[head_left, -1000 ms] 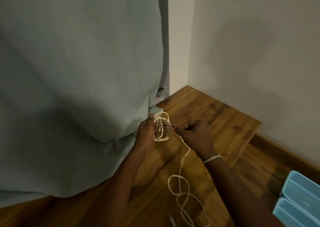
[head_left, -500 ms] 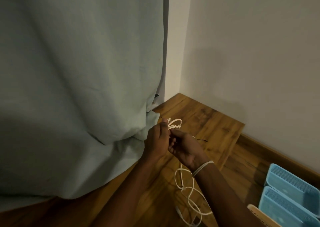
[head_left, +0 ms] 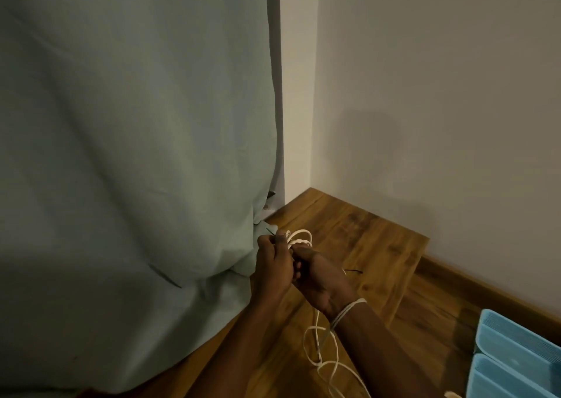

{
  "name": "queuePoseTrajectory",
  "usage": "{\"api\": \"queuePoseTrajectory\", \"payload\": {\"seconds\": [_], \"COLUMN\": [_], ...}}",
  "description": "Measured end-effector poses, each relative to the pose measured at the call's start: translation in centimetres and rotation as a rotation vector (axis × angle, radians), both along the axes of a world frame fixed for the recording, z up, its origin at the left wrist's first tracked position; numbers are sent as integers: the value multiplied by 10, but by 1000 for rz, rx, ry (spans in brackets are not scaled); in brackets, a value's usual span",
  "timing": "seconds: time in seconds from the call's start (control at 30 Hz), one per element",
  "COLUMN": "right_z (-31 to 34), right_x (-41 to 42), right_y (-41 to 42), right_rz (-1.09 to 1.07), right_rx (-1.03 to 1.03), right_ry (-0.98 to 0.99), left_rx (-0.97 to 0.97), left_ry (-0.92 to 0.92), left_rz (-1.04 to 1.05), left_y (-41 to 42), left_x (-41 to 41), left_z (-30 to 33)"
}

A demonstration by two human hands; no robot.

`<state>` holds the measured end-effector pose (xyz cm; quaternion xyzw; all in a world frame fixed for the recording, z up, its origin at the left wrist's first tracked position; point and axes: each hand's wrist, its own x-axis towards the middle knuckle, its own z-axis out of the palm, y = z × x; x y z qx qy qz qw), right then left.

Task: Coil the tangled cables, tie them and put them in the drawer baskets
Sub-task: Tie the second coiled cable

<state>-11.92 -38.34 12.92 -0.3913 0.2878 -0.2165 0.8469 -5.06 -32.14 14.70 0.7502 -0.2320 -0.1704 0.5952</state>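
A white cable (head_left: 299, 238) is partly coiled, its small loops sticking up between my two hands over the wooden table (head_left: 373, 246). My left hand (head_left: 273, 264) pinches the coil together with a thin dark tie whose tip (head_left: 270, 231) pokes out at the upper left. My right hand (head_left: 318, 279) is closed against the coil from the right, and the tie's other end (head_left: 353, 271) sticks out past it. The loose rest of the cable (head_left: 324, 358) hangs in loops below my right wrist. Two blue drawer baskets (head_left: 516, 358) stand at the lower right.
A pale green curtain (head_left: 136, 155) hangs along the left, touching the table's edge beside my left hand. A plain wall (head_left: 440, 109) closes the back and right, with a wooden skirting (head_left: 485, 291) below. A cream object's tip (head_left: 452, 394) shows at the bottom edge.
My hands, apart a second ago with the tie stretched between them, have come together on the coil. The view has shifted, bringing more of the blue baskets into sight.
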Motion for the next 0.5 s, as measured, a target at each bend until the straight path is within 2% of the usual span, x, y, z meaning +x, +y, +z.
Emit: {"api": "queuePoseTrajectory", "payload": {"seconds": [0.3,0.37,0.5], "right_z": [5,7,11], "right_x": [1,-6,-14], "right_y": [-15,-12,-16], "right_rz": [-2,-69,-275], "right_rx": [-24,-196,-883], "right_ry": [-2,57,166], "left_rx": [-70,-47,21], "left_ry": [-139,-181,-317], "left_rz": [188,224,232], "left_y": [-24,-27,-30], "left_x": [-6,-4,0], "left_z": [4,4,3]}}
